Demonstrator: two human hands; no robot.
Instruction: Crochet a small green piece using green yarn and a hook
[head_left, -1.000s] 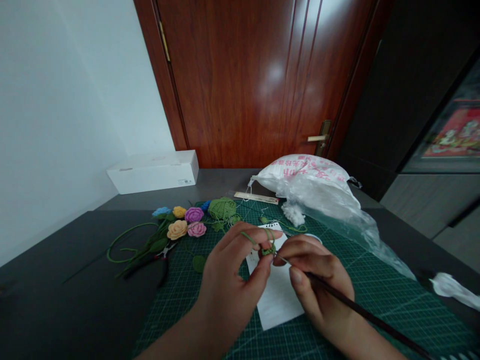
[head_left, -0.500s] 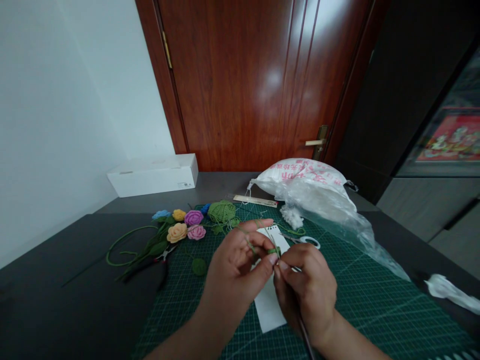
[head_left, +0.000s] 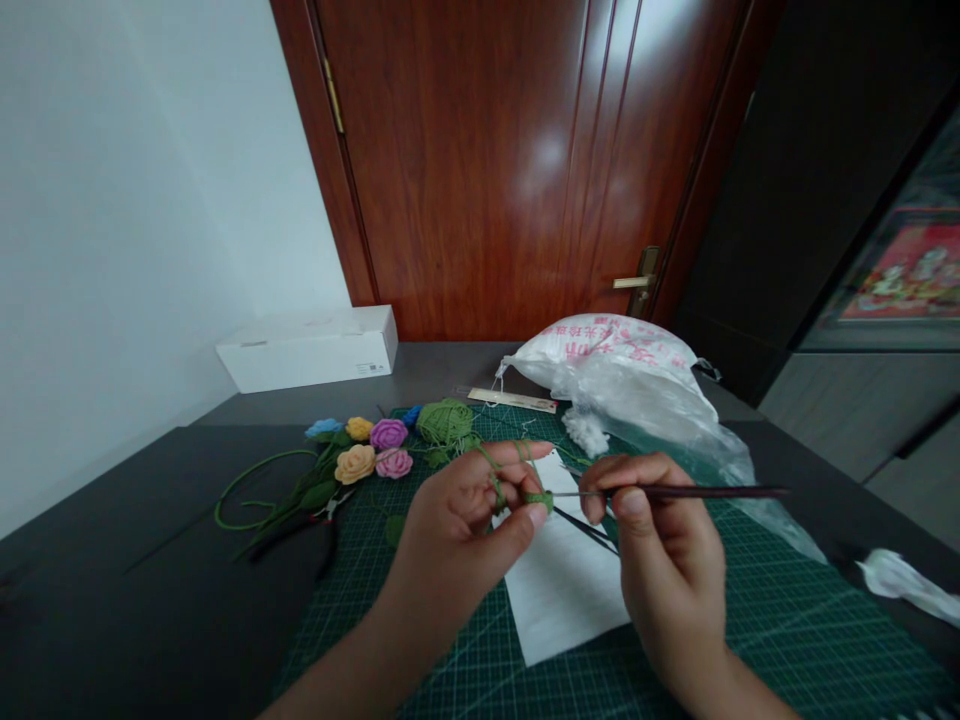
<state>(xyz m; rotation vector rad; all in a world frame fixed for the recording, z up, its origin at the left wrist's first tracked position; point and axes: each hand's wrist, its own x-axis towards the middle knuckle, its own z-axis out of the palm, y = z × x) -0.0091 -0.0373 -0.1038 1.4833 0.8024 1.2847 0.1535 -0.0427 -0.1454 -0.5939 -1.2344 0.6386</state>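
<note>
My left hand (head_left: 457, 535) is closed, pinching a small green crochet piece (head_left: 540, 499) between thumb and fingers. Green yarn (head_left: 495, 485) loops round its outstretched index finger. A crochet hook (head_left: 705, 491) with a dark handle lies nearly level in my right hand (head_left: 671, 560), whose thumb and fingers grip it. Its thin metal shaft reaches left to the green piece; the tip is hidden there. Dark thin strands (head_left: 585, 528) slant below the shaft, over a white notepad (head_left: 559, 600).
On the green cutting mat (head_left: 780, 620) are a green yarn ball (head_left: 444, 422) and white stuffing (head_left: 586, 432). Crocheted flowers (head_left: 355, 464) and pliers (head_left: 330, 515) are left. A ruler (head_left: 512, 400), a stuffing bag (head_left: 611, 355) and a white box (head_left: 307, 350) stand behind.
My right hand has moved right, away from my left hand, and the hook has swung from pointing steeply downward to nearly level. More of the notepad shows between the hands.
</note>
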